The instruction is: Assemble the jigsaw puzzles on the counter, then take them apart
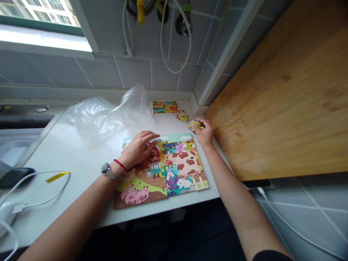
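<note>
Left hand over puzzle (farmyard), right hand at pieces

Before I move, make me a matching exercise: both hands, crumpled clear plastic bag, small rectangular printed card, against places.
1. left hand
2. right hand
3. crumpled clear plastic bag
4. small rectangular printed card

A. just right of the bag
B. over the colourful farm-animal jigsaw
C. just left of the card
D. at loose yellow-green puzzle pieces

Pairs: 1-B; 2-D; 3-C; 4-A

The puzzle seems smooth cardboard, the bag glossy plastic.
</note>
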`<action>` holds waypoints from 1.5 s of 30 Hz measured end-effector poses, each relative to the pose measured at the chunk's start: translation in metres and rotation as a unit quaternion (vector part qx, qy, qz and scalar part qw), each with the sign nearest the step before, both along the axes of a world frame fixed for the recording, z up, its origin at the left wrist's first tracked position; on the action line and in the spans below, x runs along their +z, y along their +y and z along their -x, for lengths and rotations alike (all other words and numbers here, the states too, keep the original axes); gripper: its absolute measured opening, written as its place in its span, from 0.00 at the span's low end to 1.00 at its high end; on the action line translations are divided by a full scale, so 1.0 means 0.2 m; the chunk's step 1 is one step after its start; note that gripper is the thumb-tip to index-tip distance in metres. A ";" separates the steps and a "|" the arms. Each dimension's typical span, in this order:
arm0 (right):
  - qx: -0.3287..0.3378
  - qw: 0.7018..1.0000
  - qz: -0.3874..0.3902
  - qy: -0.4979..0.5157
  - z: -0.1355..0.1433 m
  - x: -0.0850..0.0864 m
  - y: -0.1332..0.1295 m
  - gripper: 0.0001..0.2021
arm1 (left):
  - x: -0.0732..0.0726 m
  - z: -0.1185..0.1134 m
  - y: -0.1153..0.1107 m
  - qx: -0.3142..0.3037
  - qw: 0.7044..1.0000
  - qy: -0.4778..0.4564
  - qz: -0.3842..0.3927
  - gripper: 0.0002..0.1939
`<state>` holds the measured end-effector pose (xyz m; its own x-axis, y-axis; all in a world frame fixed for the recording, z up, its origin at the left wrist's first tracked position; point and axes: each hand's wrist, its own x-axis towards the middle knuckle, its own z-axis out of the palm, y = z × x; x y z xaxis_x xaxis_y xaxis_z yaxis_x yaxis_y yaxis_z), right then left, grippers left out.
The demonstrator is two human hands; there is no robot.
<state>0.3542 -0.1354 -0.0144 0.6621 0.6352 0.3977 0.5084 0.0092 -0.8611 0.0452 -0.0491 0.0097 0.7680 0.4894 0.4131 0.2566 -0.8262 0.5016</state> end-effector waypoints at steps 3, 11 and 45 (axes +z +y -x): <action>0.011 0.993 -0.048 0.107 0.01 0.01 0.01 0.18 | 0.02 0.00 -0.01 0.000 1.000 -0.006 -0.003 0.15; 0.203 0.942 -0.011 0.269 0.18 0.09 -0.01 0.21 | 0.05 0.00 -0.03 0.001 1.000 -0.015 0.015 0.11; 0.294 0.929 0.005 0.225 0.27 0.13 -0.05 0.19 | 0.03 0.01 0.00 0.077 0.997 0.020 -0.008 0.12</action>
<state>0.3003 -0.1460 0.0124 0.2982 0.9415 0.1572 0.0063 0.1628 -0.9866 0.0423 -0.0497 0.0162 0.7009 0.5961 0.3917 0.4007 -0.7834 0.4751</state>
